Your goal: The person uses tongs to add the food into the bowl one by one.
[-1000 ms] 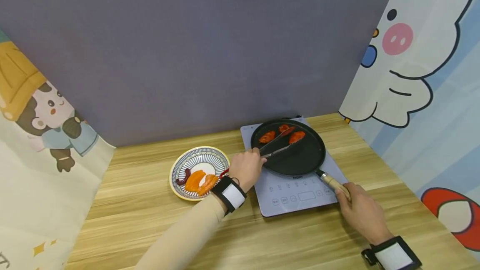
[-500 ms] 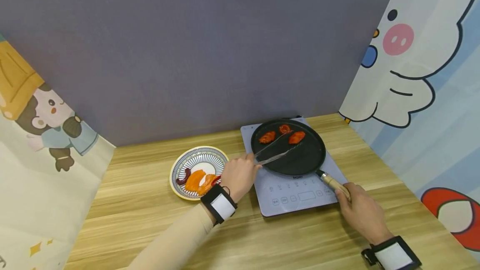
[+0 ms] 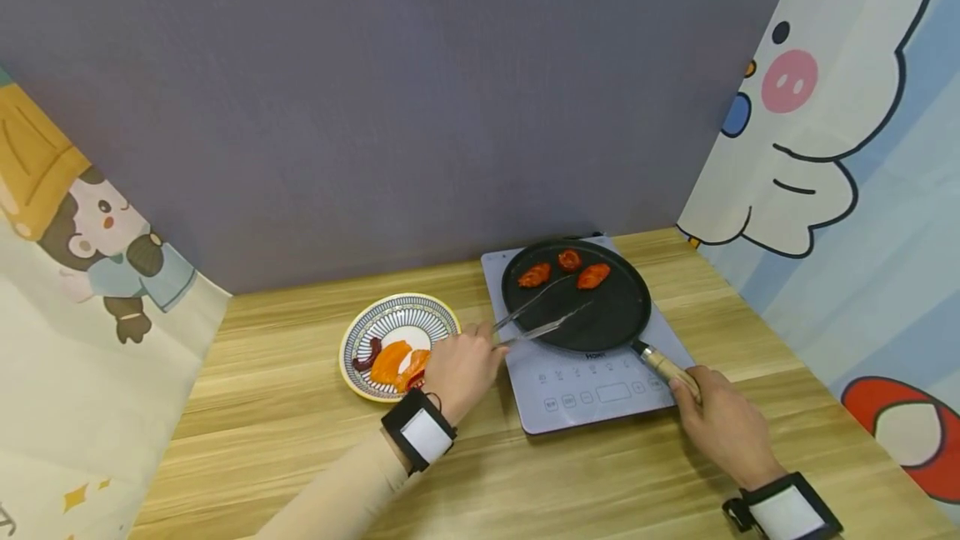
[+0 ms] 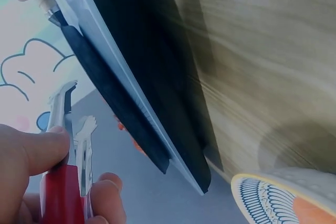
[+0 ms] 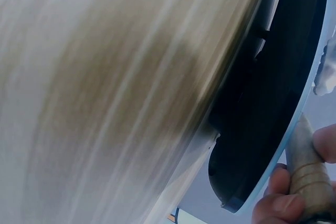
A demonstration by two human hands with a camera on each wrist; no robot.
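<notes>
My left hand [image 3: 461,365] grips red-handled metal tongs [image 3: 536,317] whose empty tips hover apart over the near left part of a black frying pan [image 3: 600,315]. In the left wrist view thumb and fingers [image 4: 31,150] pinch the tongs' red handle [image 4: 63,192]. Three red-orange food pieces [image 3: 567,269] lie at the pan's far side. My right hand [image 3: 720,419] holds the pan's wooden handle [image 3: 667,367], seen up close as handle [image 5: 307,166]. The pan sits on a grey induction cooktop [image 3: 600,390].
A patterned plate [image 3: 360,332] with orange and dark food pieces lies left of the cooktop, just beyond my left hand. Everything rests on a wooden table [image 3: 300,440]. A purple wall stands behind, and cartoon-printed panels close in both sides.
My left hand has drawn back toward the left and nearer the plate, pulling the tongs away from the food pieces in the pan. The right hand has stayed on the pan handle.
</notes>
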